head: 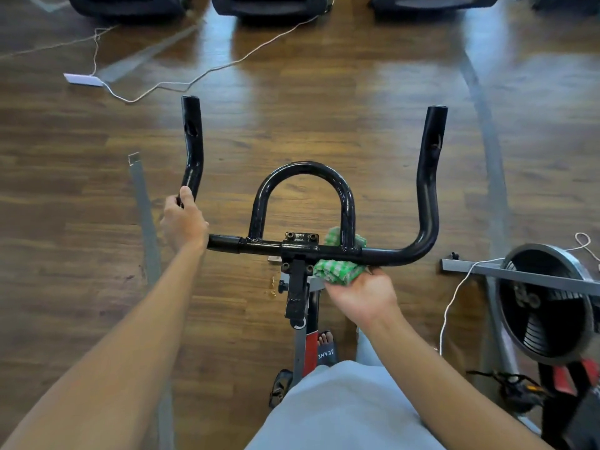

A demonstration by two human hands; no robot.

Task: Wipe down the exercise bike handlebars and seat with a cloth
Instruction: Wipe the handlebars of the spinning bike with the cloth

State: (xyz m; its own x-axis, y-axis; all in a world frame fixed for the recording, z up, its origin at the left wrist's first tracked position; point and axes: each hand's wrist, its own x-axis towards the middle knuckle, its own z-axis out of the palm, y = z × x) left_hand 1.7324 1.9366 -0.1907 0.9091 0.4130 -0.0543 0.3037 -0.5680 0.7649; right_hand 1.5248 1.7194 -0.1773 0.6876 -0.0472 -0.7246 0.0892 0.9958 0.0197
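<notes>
The black handlebars (394, 256) of the exercise bike span the middle of the view, with two upright horns and a central loop. My left hand (183, 222) grips the bend of the left horn. My right hand (362, 292) holds a green and white checked cloth (337, 271), wrapped around the crossbar just right of the stem clamp, at the foot of the loop. The bike's seat is not in view.
A second bike's flywheel (545, 303) and grey frame stand at the right. Thin cords (201, 74) trail across the wooden floor. Dark machine bases (269, 4) line the top edge. A sandalled foot (326, 349) shows beside the bike's post.
</notes>
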